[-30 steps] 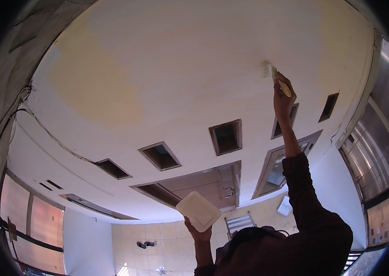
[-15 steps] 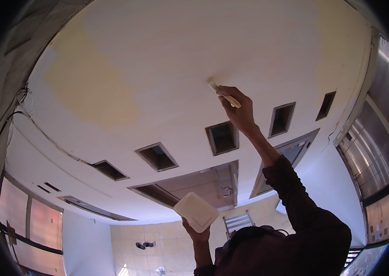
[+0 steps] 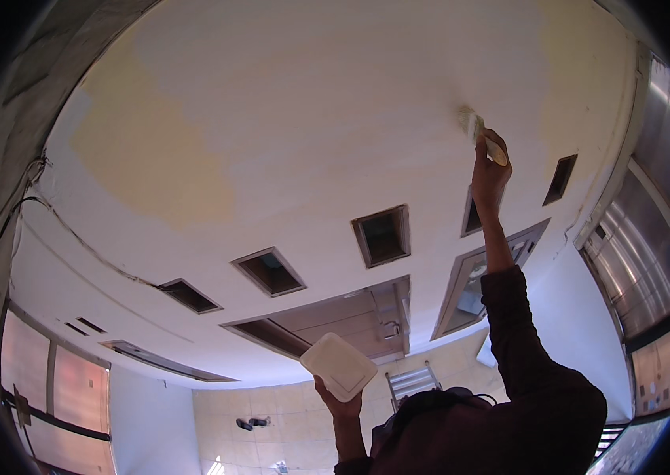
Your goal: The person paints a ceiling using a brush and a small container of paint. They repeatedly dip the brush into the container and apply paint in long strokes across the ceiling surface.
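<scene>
**Brush pressed to the ceiling**

The right hand grips a pale, wooden-handled paintbrush, bristles touching the cream, patchy ceiling. The left hand closes beneath a flat, white square board, held tilted, well below.

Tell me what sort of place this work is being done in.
Probably a room under renovation or finishing. A pale ceiling shows uneven yellowish patches and open rectangular cut-outs with no fittings. The right hand presses a putty knife to it, the left hand holds a flat white board, beside a stepladder.
</scene>
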`<action>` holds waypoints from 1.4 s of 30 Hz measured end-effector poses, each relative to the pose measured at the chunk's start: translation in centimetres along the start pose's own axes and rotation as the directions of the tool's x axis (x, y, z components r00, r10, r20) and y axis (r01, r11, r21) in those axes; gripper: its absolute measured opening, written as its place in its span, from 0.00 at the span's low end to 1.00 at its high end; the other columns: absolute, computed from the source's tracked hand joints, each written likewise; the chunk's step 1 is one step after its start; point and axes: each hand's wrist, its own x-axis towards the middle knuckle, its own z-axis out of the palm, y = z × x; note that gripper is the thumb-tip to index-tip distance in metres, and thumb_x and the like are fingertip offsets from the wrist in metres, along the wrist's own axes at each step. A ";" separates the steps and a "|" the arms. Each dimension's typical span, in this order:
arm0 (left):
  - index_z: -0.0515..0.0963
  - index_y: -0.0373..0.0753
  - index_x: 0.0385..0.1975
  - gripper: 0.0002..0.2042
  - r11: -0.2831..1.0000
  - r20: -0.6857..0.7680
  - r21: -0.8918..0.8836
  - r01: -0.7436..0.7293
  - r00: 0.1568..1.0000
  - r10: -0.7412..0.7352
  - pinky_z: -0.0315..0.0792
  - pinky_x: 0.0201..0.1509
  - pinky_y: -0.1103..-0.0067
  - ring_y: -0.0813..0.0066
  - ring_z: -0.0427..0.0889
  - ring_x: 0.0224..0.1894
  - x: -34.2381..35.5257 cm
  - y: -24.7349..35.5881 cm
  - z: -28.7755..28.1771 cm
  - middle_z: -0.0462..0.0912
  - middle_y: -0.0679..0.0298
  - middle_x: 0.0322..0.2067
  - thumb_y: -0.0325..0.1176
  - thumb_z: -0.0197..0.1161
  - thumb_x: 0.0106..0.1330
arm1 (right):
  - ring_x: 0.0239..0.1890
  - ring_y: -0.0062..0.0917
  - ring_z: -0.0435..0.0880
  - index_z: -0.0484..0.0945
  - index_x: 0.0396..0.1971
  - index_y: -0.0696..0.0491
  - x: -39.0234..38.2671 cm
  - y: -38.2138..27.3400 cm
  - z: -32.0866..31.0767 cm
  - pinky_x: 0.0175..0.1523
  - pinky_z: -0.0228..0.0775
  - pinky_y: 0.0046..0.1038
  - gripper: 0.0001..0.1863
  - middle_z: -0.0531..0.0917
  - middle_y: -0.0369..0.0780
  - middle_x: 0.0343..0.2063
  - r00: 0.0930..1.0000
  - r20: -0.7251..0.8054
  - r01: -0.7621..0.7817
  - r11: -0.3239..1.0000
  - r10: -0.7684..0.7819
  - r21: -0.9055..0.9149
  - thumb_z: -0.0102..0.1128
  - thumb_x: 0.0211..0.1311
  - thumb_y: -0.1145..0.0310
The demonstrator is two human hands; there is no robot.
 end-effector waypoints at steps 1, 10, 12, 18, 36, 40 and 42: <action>0.63 0.52 0.71 0.36 1.000 -0.006 -0.004 0.004 1.000 -0.004 0.69 0.66 0.52 0.60 0.72 0.65 0.0 0.0 -0.2 0.72 0.66 0.64 0.64 0.58 0.67 | 0.42 0.27 0.87 0.83 0.46 0.53 -0.5 -0.6 0.4 0.47 0.80 0.30 0.08 0.86 0.38 0.42 0.998 -0.027 0.061 0.997 -0.062 -0.042 0.62 0.68 0.72; 0.63 0.52 0.71 0.36 0.999 0.022 -0.042 -0.030 0.999 0.031 0.69 0.67 0.49 0.58 0.72 0.66 -0.9 0.2 -0.5 0.72 0.66 0.64 0.64 0.59 0.67 | 0.43 0.36 0.88 0.83 0.43 0.44 -9.8 -10.3 9.6 0.40 0.83 0.33 0.10 0.85 0.38 0.48 0.865 0.362 0.416 0.901 -0.348 -0.126 0.68 0.61 0.72; 0.62 0.52 0.71 0.36 0.998 0.023 -0.042 -0.040 0.999 0.041 0.69 0.66 0.49 0.58 0.72 0.66 -0.9 0.4 -0.2 0.72 0.65 0.64 0.64 0.59 0.67 | 0.41 0.34 0.88 0.82 0.43 0.43 -10.7 -11.2 9.9 0.38 0.82 0.33 0.10 0.86 0.35 0.47 0.791 0.480 0.470 0.879 -0.379 -0.081 0.67 0.62 0.71; 0.62 0.52 0.71 0.36 0.997 0.020 -0.017 -0.073 0.997 0.073 0.70 0.65 0.49 0.58 0.72 0.66 -0.7 0.8 0.0 0.72 0.65 0.64 0.63 0.59 0.67 | 0.37 0.31 0.88 0.82 0.42 0.44 -6.6 -11.5 8.1 0.39 0.80 0.32 0.08 0.88 0.33 0.43 0.656 0.646 0.439 0.894 -0.389 0.093 0.66 0.64 0.70; 0.61 0.53 0.72 0.36 0.996 0.017 -0.080 -0.035 0.999 0.037 0.66 0.68 0.49 0.58 0.69 0.68 -0.3 0.3 -0.9 0.70 0.66 0.67 0.64 0.57 0.68 | 0.41 0.34 0.88 0.79 0.44 0.45 -11.9 -10.7 10.7 0.36 0.82 0.31 0.12 0.85 0.36 0.49 0.624 0.571 0.606 0.791 -0.533 0.076 0.66 0.61 0.72; 0.61 0.53 0.72 0.36 0.997 0.025 -0.062 -0.047 0.999 0.048 0.66 0.68 0.49 0.58 0.69 0.68 -0.2 0.2 -0.4 0.70 0.66 0.67 0.64 0.57 0.68 | 0.32 0.31 0.88 0.79 0.46 0.48 -12.6 -12.4 11.9 0.35 0.80 0.29 0.10 0.87 0.37 0.41 0.696 0.565 0.368 0.896 -0.444 0.250 0.64 0.66 0.72; 0.62 0.53 0.72 0.36 0.997 0.034 -0.058 -0.048 0.998 0.050 0.66 0.68 0.49 0.58 0.69 0.68 -0.4 0.3 -0.5 0.70 0.65 0.66 0.63 0.58 0.68 | 0.31 0.23 0.85 0.80 0.46 0.50 -11.7 -12.3 12.0 0.35 0.78 0.25 0.09 0.86 0.35 0.37 0.773 0.600 0.053 0.964 -0.205 0.260 0.64 0.67 0.72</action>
